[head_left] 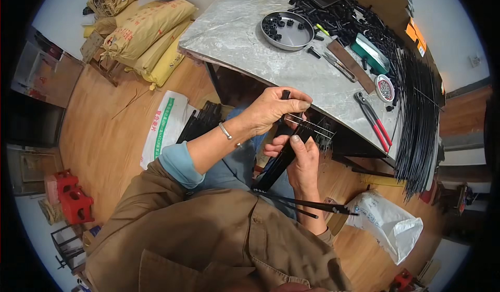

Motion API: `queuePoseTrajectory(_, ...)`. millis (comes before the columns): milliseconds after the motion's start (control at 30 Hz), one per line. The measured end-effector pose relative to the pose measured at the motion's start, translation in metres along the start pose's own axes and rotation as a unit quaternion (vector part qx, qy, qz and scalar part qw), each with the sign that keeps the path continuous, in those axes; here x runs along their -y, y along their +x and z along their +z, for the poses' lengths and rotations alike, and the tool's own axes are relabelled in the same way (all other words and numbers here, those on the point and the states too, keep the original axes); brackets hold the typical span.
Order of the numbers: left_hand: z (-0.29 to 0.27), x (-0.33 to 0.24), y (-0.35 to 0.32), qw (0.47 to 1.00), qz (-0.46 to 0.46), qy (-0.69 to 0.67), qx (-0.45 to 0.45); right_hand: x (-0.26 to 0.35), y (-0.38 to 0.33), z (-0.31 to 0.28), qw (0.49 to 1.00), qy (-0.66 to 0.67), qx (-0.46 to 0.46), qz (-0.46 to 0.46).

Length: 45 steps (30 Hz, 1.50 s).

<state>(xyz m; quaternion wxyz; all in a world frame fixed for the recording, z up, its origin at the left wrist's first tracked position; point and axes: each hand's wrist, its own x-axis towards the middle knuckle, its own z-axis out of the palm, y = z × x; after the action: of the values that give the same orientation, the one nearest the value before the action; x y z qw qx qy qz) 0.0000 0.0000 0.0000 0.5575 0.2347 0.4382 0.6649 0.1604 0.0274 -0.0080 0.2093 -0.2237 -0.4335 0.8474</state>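
The black bundle of ribs [278,162] sits upright over the person's lap, just below the near edge of the surface [245,42], and it is in mid-assembly as far as I can judge. The right hand [302,159] has its grip clenched round the bundle's upper part, thumb pressed flat on it. The left hand [271,110], just above the bundle, pinches a small black cap [285,94] between its fingertips at the bundle's top, where thin wires [312,126] fan out toward the surface. So one piece looks to be going on now; whether it is seated I cannot tell. Plenty seems left: beyond the bundle, on the surface, a round metal dish [287,30] holds more small black parts, a heap of loose black pieces [338,11] lies farther off, and a long sheaf of black rods [416,120] drapes over the far side. Red-handled pliers [374,120] lie between bundle and sheaf, untouched. More dark ribs [200,123] wait on the floor beside the bundle.
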Motion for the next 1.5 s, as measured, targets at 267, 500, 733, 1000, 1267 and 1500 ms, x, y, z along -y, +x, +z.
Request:
queuePoseTrajectory(267,0.006,-0.001,-0.022,1.0,0.019,-0.001,-0.015,0.001,-0.015,0.007,1.0,-0.025,-0.004,0.016)
queuePoseTrajectory(500,0.008,-0.005,-0.013,1.0,0.025,0.013,-0.004,0.001,-0.006,0.001,1.0,-0.02,0.001,0.003)
queuePoseTrajectory(733,0.009,-0.005,-0.009,0.999,0.033,0.028,-0.025,0.001,0.0,-0.003,1.0,-0.006,0.0,0.007)
queuePoseTrajectory(1000,0.014,-0.005,-0.013,0.998,0.036,0.014,-0.044,-0.006,0.001,0.0,1.0,-0.02,-0.019,-0.015)
queuePoseTrajectory(1267,0.018,-0.009,-0.011,0.995,0.019,0.067,-0.075,-0.003,-0.002,0.007,0.996,-0.043,-0.061,-0.049)
queuePoseTrajectory(1500,0.006,-0.014,-0.004,0.99,-0.022,0.135,-0.044,-0.008,-0.002,0.004,0.995,-0.04,-0.074,-0.049)
